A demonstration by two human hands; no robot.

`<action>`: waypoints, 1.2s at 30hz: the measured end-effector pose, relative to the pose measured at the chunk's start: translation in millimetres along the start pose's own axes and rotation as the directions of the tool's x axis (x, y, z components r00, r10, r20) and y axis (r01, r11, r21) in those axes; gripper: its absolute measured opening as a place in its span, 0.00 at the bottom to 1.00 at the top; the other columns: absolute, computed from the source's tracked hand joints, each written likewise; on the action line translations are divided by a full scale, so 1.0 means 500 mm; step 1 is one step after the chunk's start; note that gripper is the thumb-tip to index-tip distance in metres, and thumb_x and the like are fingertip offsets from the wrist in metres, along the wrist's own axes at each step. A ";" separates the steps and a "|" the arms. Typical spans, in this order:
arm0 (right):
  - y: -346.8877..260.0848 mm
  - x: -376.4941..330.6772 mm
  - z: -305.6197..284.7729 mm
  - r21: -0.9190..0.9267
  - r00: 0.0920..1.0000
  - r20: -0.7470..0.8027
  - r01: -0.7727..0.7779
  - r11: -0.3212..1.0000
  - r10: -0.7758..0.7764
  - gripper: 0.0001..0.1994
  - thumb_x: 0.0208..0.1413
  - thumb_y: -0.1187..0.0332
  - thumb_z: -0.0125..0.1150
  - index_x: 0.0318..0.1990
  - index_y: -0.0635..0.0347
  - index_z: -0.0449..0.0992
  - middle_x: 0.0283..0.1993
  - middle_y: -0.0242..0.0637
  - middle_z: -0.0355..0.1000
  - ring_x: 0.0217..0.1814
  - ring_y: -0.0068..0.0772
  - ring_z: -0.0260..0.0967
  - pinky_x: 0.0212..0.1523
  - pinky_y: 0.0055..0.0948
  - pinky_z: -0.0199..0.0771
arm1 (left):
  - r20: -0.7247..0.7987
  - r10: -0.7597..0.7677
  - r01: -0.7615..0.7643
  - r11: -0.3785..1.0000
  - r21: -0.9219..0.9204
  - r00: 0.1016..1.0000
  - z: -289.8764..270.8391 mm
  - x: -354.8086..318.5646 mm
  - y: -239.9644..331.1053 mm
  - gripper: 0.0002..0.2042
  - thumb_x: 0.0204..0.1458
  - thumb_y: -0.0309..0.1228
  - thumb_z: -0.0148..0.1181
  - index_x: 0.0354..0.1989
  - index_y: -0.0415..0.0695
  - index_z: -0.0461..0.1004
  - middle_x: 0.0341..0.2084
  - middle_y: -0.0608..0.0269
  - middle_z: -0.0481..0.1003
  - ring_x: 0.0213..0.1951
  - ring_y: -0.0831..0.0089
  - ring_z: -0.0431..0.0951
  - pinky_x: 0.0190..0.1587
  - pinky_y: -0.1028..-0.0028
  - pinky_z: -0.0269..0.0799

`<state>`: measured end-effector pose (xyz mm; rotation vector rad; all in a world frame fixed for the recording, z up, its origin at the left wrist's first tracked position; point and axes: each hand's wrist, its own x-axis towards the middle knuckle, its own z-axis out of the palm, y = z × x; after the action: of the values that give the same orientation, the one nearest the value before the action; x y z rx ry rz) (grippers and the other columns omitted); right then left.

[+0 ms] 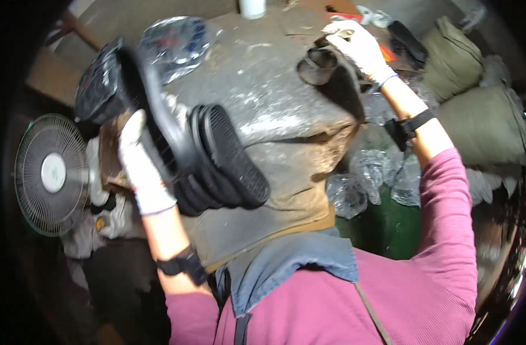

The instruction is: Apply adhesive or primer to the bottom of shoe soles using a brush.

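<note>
In my white-gloved left hand (143, 167) is a black shoe sole (174, 135), held tilted up and partly blurred by motion. Beside it, on the covered work surface (263, 86), more black soles (231, 152) stand in a row, leaning on one another. My right hand (357, 49), also in a white glove, reaches to the far right next to a dark, grimy cup (317, 66). Its fingers are closed near the cup's rim; whatever they grip is too small or hidden to name.
To the left stands a white fan (53, 172). Clear plastic bags (176, 46) lie at the far left, and others (349, 195) crumple right of the work surface. Stuffed green sacks (484, 123) fill the right side. A white container (252, 8) sits at the far edge.
</note>
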<state>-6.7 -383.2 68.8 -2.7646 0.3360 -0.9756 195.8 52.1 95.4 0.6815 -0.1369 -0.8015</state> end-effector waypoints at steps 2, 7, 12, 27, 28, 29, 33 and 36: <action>0.040 -0.020 0.003 0.062 0.999 0.000 -0.049 0.997 0.049 0.12 0.62 0.59 0.61 0.48 0.51 0.83 0.48 0.35 0.81 0.52 0.39 0.79 0.56 0.34 0.77 | 0.163 -0.044 0.095 0.943 -0.318 0.986 -0.053 -0.003 0.016 0.35 0.63 0.45 0.55 0.73 0.34 0.57 0.70 0.43 0.62 0.70 0.43 0.63 0.72 0.41 0.59; -0.026 -0.022 0.040 -0.218 0.947 0.202 -0.206 0.954 0.251 0.11 0.57 0.53 0.62 0.42 0.43 0.84 0.38 0.35 0.83 0.42 0.44 0.80 0.43 0.41 0.78 | 0.553 0.065 0.091 0.964 -0.251 0.831 -0.036 -0.096 -0.011 0.45 0.61 0.57 0.60 0.80 0.51 0.45 0.78 0.45 0.47 0.76 0.41 0.52 0.65 0.22 0.54; 0.072 -0.088 0.104 -0.316 0.981 0.137 0.176 0.932 -0.139 0.10 0.63 0.64 0.57 0.45 0.51 0.85 0.49 0.33 0.82 0.46 0.40 0.78 0.53 0.35 0.78 | 0.454 -0.048 0.304 0.803 -0.512 0.890 -0.021 -0.145 -0.085 0.39 0.67 0.53 0.51 0.78 0.41 0.50 0.76 0.43 0.52 0.73 0.36 0.55 0.65 0.26 0.60; -0.084 -0.085 0.045 0.497 0.855 -0.183 -0.346 0.796 0.485 0.12 0.67 0.67 0.61 0.51 0.63 0.84 0.40 0.30 0.80 0.39 0.20 0.73 0.42 0.23 0.75 | 0.371 -0.250 0.398 0.825 -0.401 0.894 -0.052 -0.094 -0.107 0.36 0.70 0.56 0.41 0.76 0.39 0.54 0.72 0.43 0.60 0.63 0.27 0.69 0.57 0.24 0.70; -0.199 -0.057 0.032 0.546 0.869 -0.151 -0.324 0.773 0.471 0.12 0.67 0.68 0.61 0.53 0.62 0.83 0.39 0.30 0.80 0.38 0.20 0.73 0.42 0.23 0.75 | 0.370 -0.281 0.419 0.827 -0.375 0.886 -0.064 -0.098 -0.108 0.37 0.70 0.56 0.41 0.76 0.39 0.53 0.72 0.42 0.59 0.63 0.26 0.69 0.56 0.24 0.70; -0.285 -0.037 0.026 0.586 0.878 -0.130 -0.307 0.750 0.461 0.13 0.67 0.68 0.61 0.54 0.62 0.83 0.39 0.30 0.80 0.38 0.21 0.73 0.42 0.24 0.76 | 0.377 -0.321 0.464 0.794 -0.393 0.869 -0.061 -0.099 -0.115 0.36 0.70 0.56 0.42 0.76 0.40 0.55 0.70 0.40 0.62 0.63 0.25 0.69 0.56 0.24 0.70; -0.289 -0.048 0.116 0.777 0.911 -0.127 -0.154 0.610 0.393 0.11 0.67 0.72 0.60 0.53 0.63 0.82 0.40 0.31 0.79 0.40 0.24 0.75 0.47 0.25 0.77 | 0.309 -0.501 0.588 0.712 -0.384 0.808 -0.029 -0.092 -0.150 0.35 0.70 0.57 0.38 0.75 0.42 0.58 0.68 0.36 0.65 0.63 0.23 0.67 0.55 0.24 0.70; -0.280 -0.044 0.155 0.931 0.853 -0.105 -0.096 0.352 0.511 0.11 0.66 0.71 0.60 0.48 0.68 0.82 0.46 0.39 0.82 0.49 0.34 0.79 0.54 0.35 0.80 | 0.380 -0.535 0.649 0.692 -0.315 0.755 -0.020 -0.109 -0.153 0.35 0.70 0.57 0.38 0.74 0.40 0.59 0.67 0.34 0.66 0.61 0.22 0.70 0.53 0.23 0.71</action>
<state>46.7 -235.6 32.0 -1.4023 0.2525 -1.1189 114.2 57.2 48.3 0.1724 0.0395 -1.5118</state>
